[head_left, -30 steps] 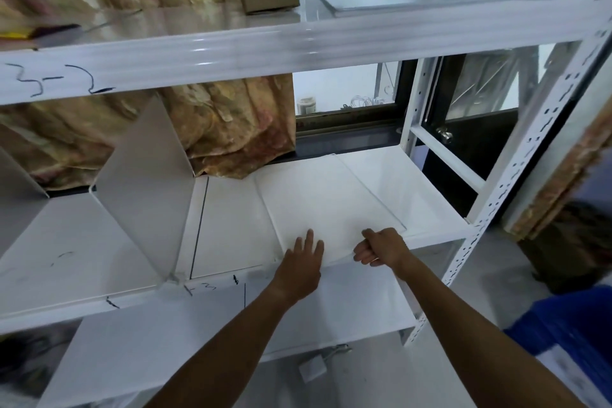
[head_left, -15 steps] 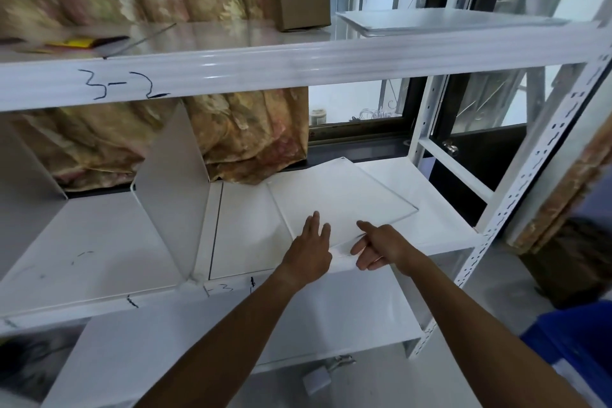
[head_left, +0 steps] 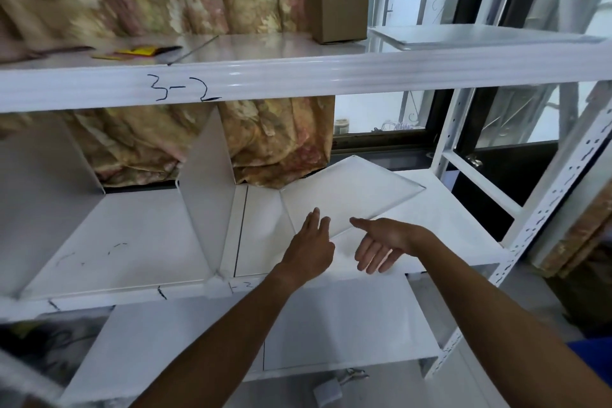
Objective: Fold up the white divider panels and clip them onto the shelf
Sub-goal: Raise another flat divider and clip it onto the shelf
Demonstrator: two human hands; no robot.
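Shelf [head_left: 463, 242]: white metal deck, carries all the panels; hands work at its front edge, right of centre.
Standing dividers [head_left: 207, 195]: one upright panel well left of the hands, another further left at the frame edge; both look already folded up. Whether they are clipped cannot be told.
Working panel [head_left: 351, 192]: white divider, half raised, hinged along a crease just above the left fingertips; its free edge tilts up toward the right and back.
Left hand [head_left: 311, 245]: flat, palm down, fingers spread, pressing the base flap beside the crease; pinning, not gripping.
Right hand [head_left: 381, 247]: open, palm up, thumb touching the panel's near edge from below; fingers hang loose, closed on nothing.
Risk, drop: the raised half seems to rest on the thumb alone; a slip would let it fall flat.
Risk, skew: if the left palm eases off, the base could slide and the fold come up crooked, missing the clip line.
Risk, pinch: left fingertips lie close to the crease.
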